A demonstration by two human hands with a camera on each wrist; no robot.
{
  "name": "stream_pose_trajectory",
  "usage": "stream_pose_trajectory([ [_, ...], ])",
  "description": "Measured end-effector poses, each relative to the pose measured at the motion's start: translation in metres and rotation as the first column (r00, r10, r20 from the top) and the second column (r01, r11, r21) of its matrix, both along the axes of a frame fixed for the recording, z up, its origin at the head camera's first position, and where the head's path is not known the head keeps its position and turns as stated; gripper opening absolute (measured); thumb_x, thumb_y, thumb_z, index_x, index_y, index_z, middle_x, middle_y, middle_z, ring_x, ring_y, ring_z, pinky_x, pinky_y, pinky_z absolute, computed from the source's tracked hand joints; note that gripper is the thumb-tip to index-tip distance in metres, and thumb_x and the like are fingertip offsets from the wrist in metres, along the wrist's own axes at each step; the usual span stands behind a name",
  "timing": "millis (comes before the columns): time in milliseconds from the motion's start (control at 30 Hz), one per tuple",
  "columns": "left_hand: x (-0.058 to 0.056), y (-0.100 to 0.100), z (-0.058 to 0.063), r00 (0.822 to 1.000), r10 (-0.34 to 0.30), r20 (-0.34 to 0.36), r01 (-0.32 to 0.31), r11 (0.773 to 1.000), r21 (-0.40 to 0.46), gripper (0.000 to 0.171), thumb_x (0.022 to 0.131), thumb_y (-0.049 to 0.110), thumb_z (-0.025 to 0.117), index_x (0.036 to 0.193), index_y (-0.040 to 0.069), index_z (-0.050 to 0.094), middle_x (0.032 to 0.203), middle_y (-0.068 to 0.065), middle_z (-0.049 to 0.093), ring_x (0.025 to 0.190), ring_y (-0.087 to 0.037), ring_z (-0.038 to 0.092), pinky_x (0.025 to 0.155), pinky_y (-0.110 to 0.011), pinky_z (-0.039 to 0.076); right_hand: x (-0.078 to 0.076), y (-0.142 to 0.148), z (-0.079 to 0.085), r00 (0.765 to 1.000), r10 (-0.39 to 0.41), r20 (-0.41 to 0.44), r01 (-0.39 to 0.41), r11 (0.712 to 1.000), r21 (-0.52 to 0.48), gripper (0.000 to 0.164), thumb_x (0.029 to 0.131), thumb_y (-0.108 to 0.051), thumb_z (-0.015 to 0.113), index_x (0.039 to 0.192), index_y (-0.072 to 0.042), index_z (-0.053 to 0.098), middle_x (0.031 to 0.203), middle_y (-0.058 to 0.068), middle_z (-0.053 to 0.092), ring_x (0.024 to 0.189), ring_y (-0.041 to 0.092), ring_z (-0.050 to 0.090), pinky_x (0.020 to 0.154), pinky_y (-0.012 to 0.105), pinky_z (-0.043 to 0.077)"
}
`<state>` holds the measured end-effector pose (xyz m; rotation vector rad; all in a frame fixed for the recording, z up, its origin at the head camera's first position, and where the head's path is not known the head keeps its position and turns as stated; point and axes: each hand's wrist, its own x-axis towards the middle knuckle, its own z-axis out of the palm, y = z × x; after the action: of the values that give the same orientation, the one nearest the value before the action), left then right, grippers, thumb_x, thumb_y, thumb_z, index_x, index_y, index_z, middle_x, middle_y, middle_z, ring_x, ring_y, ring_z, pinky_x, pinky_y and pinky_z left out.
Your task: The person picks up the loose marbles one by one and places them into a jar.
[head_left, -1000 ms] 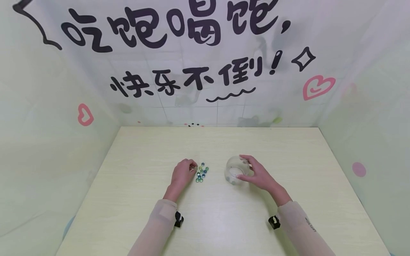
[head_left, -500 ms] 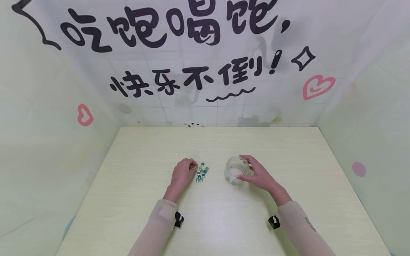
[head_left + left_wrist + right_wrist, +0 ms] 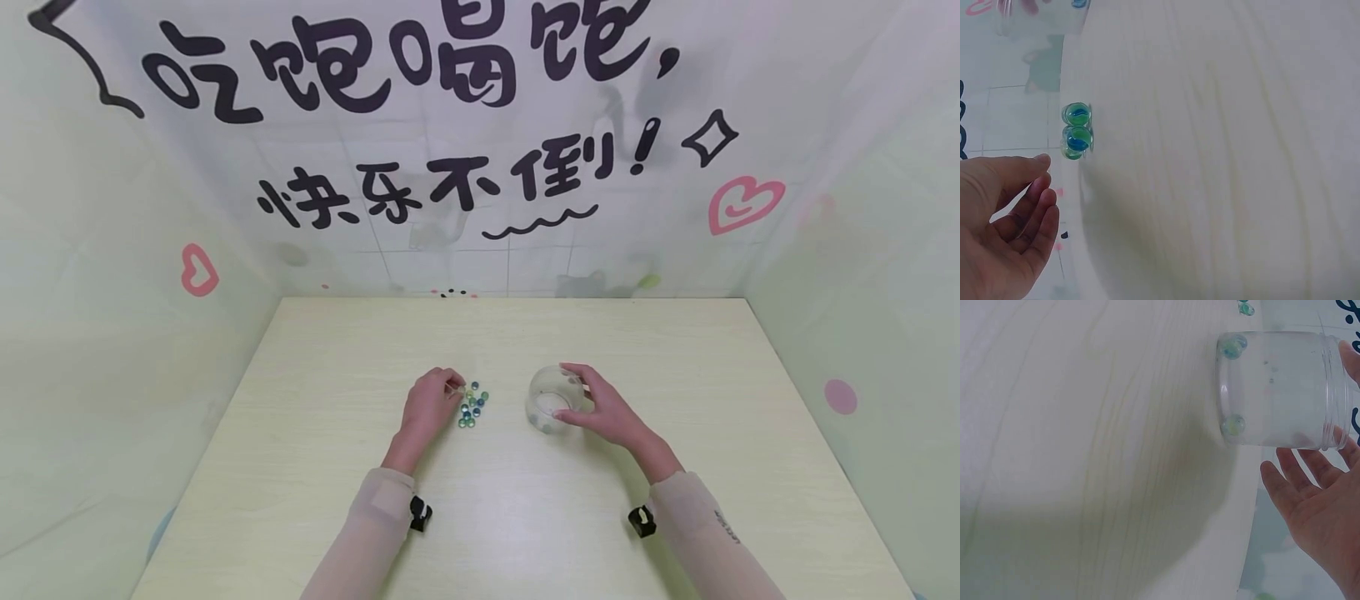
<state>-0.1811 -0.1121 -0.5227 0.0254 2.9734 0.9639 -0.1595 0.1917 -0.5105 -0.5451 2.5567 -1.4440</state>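
Observation:
Several blue and green glass marbles [image 3: 472, 402] lie loose in a small patch left of the table's middle. At the left edge of that patch my left hand [image 3: 429, 407] has its thumb and fingers drawn together around a pale marble [image 3: 462, 389]. In the left wrist view the thumb and fingers [image 3: 1042, 164] stand close beside a few marbles [image 3: 1077, 137]. My right hand [image 3: 606, 408] grips a clear, wide-mouthed jar [image 3: 546, 385] from its right side. The jar stands upright, and greenish marble shapes show near its base in the right wrist view.
Both hands work over a pale wooden table [image 3: 480, 517]. White printed sheets with black lettering [image 3: 465, 183] and pink hearts enclose its back and sides. A black wrist band part [image 3: 420, 512] sits by each sleeve.
My left hand has shifted slightly forward and to the right, with the pale marble at its fingertips moving along. The right hand, the jar and the other marbles have stayed in place.

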Motion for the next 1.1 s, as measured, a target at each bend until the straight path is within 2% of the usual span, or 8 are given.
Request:
stream_pose_trajectory([
  [433,0.001,0.007,0.010,1.000,-0.008,0.022,0.007,1.000,0.020,0.015,0.088,0.010,0.074,0.103,0.012,0.072,0.099,-0.004,0.067,0.093,-0.020,0.063,0.083,-0.036,0.055,0.000,0.000,0.000,1.000,-0.005,0.004,0.005,1.000,0.002,0.077,0.086,-0.023,0.078,0.149,-0.005,0.037,0.153,0.020,0.041,0.143,0.041,0.037,0.113,0.059,0.038],
  [1100,0.001,0.018,0.021,0.998,-0.053,-0.017,0.054,0.998,0.044,0.015,0.089,0.013,0.074,0.105,0.014,0.072,0.100,-0.003,0.068,0.094,-0.020,0.064,0.084,-0.035,0.056,0.000,0.000,0.000,1.000,0.002,0.005,-0.002,1.000,0.000,0.077,0.088,-0.025,0.077,0.150,-0.005,0.036,0.154,0.020,0.040,0.144,0.041,0.036,0.114,0.059,0.038],
])
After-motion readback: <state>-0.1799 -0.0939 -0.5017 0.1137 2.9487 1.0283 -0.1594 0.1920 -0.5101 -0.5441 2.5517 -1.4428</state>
